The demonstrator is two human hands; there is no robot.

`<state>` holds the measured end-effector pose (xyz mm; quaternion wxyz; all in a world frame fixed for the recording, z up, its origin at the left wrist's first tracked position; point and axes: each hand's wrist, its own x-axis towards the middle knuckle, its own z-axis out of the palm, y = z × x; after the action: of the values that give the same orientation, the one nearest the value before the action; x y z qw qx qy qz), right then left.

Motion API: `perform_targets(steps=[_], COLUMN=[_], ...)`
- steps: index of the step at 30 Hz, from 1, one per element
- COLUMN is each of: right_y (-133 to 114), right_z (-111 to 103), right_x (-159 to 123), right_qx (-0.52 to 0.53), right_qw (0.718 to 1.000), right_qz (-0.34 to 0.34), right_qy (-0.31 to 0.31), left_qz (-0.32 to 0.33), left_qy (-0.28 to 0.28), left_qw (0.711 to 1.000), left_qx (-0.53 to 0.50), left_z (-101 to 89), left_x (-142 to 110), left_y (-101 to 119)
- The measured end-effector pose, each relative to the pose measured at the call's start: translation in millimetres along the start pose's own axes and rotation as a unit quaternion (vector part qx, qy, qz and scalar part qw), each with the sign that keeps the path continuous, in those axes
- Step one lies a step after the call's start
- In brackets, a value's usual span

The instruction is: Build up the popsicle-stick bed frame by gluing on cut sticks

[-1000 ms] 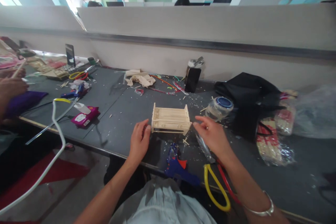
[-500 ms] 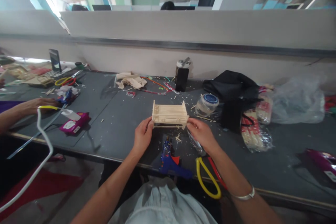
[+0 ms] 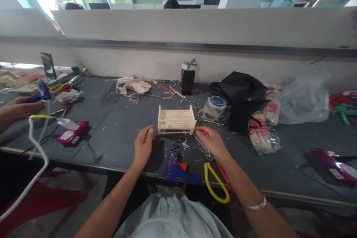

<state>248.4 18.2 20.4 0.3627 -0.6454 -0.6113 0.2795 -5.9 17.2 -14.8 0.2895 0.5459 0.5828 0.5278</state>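
Observation:
A small bed-like frame built from pale wooden sticks (image 3: 177, 119) stands upright on the dark table before me. Just off its left end is my left hand (image 3: 143, 145), thumb pressed against the curled fingers, with nothing visible in them. The fingertips of my right hand (image 3: 212, 142) meet the frame's lower right corner, thumb and fingers drawn together there. Between my forearms, a blue glue gun (image 3: 178, 169) lies at the table edge, its nozzle facing the frame. Scissors with a yellow and red handle (image 3: 216, 184) lie partly beneath my right forearm.
Behind the frame stand a phone (image 3: 188, 82) and a blue-lidded jar (image 3: 214, 108). Black cloth (image 3: 240, 87) and bagged sticks (image 3: 263, 134) lie to the right. Purple devices (image 3: 74, 132) sit on both sides. A co-worker's hand (image 3: 19, 108) holds another glue gun at left.
My left hand has come away from the stick frame, leaving a gap. My right hand stays at its corner. The co-worker's hand has lifted a glue gun. The view has shifted slightly.

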Motion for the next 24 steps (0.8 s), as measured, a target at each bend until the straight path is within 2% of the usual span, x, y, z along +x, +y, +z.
perform_targets(steps=[11, 24], right_y=[-7.0, -4.9], right_z=[10.5, 8.2], right_x=[11.2, 11.0], right_qx=[-0.084, -0.127], right_qw=[0.995, 0.990], right_qz=[-0.051, -0.056], right_qy=[-0.015, -0.027], left_qz=[0.036, 0.044], left_qy=[-0.049, -0.051], left_qw=[0.997, 0.995], left_qx=[0.053, 0.079], left_z=[8.5, 7.4], left_x=[8.0, 10.1], left_y=[2.9, 0.0])
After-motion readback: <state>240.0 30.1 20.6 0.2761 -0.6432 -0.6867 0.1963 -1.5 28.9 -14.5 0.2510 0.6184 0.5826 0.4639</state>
